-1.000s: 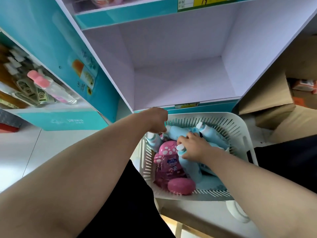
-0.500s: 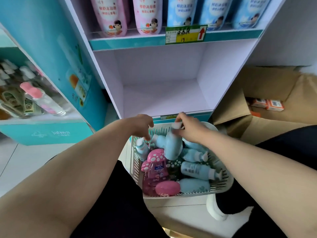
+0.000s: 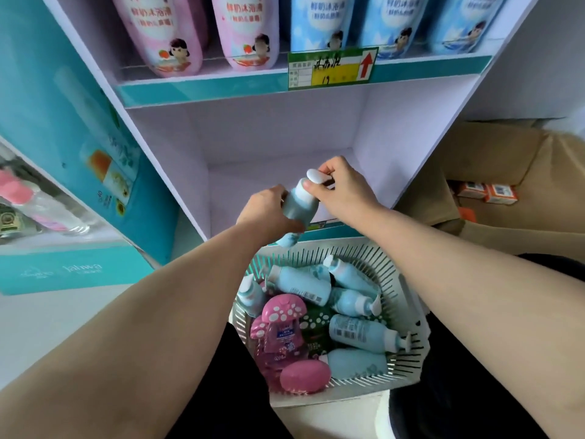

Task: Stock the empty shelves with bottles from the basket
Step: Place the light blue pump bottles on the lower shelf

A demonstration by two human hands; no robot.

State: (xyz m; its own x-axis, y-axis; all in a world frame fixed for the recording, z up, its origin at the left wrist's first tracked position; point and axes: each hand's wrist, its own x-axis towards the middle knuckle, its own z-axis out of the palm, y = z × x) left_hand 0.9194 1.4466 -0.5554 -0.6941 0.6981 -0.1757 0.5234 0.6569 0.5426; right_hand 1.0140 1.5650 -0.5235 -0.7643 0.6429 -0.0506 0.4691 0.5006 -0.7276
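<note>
A light blue pump bottle is held upright in the air just in front of the empty white shelf. My left hand grips its body from the left. My right hand pinches its white pump head from the right. Below them the white slatted basket holds several light blue bottles lying on their sides and pink mushroom-capped bottles.
The shelf above carries pink bottles and blue bottles behind a green and yellow price tag. A teal display stand stands to the left. Brown cardboard boxes with small orange packs lie to the right.
My right hand lifted a blue bottle out of the basket up to the shelf's front. My left hand left the basket rim and took hold of the bottle's body.
</note>
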